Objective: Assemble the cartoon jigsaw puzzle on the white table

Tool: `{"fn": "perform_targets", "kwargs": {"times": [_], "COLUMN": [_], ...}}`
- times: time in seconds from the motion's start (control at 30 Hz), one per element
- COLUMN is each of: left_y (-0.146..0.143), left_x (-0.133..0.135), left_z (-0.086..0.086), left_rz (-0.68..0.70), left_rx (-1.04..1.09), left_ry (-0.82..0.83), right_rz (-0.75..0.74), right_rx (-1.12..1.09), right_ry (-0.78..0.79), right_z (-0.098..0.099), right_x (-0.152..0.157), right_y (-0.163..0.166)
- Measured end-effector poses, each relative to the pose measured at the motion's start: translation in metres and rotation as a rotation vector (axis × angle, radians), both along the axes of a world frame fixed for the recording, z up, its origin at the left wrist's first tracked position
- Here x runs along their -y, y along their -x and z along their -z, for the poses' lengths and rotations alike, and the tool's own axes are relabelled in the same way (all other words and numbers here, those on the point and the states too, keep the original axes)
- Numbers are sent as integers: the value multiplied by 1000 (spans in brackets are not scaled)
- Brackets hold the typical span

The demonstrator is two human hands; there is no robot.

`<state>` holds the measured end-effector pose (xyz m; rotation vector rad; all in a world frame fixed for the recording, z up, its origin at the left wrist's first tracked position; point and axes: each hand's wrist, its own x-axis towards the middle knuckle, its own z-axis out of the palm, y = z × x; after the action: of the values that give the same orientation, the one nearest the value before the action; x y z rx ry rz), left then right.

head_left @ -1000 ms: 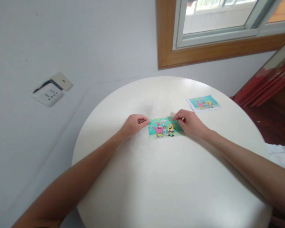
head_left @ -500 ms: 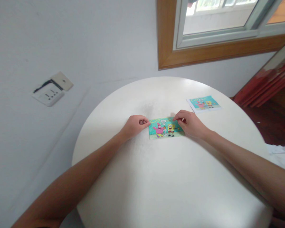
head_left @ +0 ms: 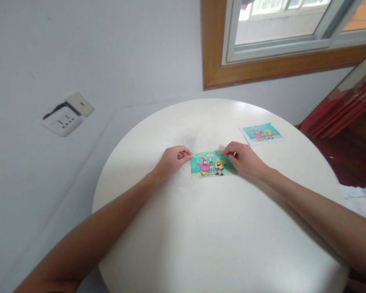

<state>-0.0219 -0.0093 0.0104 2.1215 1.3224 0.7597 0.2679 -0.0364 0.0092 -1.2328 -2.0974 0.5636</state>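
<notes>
A small rectangular jigsaw puzzle (head_left: pixel 212 165) lies flat on the white round table (head_left: pixel 201 228), printed with a pink starfish, a pale squid figure and a yellow sponge on teal. At its upper left corner my left hand (head_left: pixel 174 162) is closed, thumb and forefinger pinched at the edge. My right hand (head_left: pixel 242 158) pinches the upper right part, its fingers closed and covering the right end. Any seams between pieces are too faint to make out clearly.
Beyond my right hand, a folded sheet or card (head_left: pixel 261 133) with the same cartoon picture lies on the table. The wall with a socket (head_left: pixel 62 121) borders the table's left and far sides. A wood-framed window (head_left: pixel 213 73) is above, and a red curtain (head_left: pixel 332 112) hangs at right.
My left hand has shifted very slightly up and to the left at the puzzle's corner. My right hand and the puzzle stay nearly in place.
</notes>
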Motion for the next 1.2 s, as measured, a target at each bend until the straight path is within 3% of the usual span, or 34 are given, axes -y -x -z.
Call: {"fn": "perform_targets", "kwargs": {"times": [0.23,0.47,0.97,1.2], "left_y": [1,0,5,6], "left_x": [-1,0,-4,-2], "left_z": [4,2,6,1], "left_rz": [126,56,201,127], "left_rx": [-73,-51,-193,-191], "left_ry": [-108,-184,-326,-364], "right_rz": [2,-6,-12,-5], "right_rx": [-4,1,-11,-21], "right_ry": [3,-4,0,7], "right_z": [0,2,0,0], "right_x": [0,0,1,1], "right_y": [0,0,1,1]}}
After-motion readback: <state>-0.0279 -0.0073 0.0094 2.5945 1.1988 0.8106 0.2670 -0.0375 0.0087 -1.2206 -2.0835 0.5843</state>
